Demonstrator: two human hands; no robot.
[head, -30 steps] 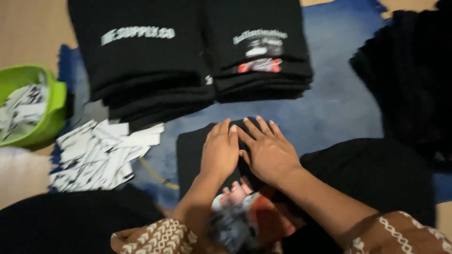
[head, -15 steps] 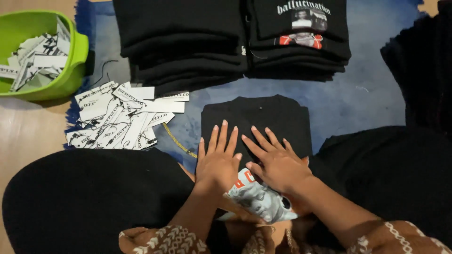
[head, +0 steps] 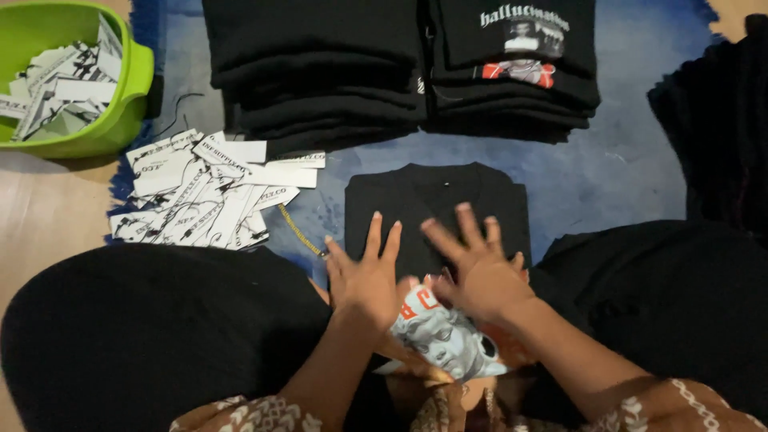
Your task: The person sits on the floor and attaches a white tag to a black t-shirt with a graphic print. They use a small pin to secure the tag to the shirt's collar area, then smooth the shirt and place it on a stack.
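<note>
**Flattening a folded black shirt**

Both hands are lying spread and holding nothing: the left hand [head: 366, 276] and right hand [head: 478, 272] are pressing the near edge of the shirt [head: 436, 204] on the blue mat [head: 616, 160]. Even, outward strokes would likely keep the fold square. Farther off, tags [head: 200, 192], a green basin [head: 132, 88] and shirt stacks [head: 320, 72] are lying.

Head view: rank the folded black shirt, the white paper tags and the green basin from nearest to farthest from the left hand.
1. Folded black shirt: under the left hand.
2. White paper tags: spread up and left.
3. Green basin: far upper-left corner.
</note>
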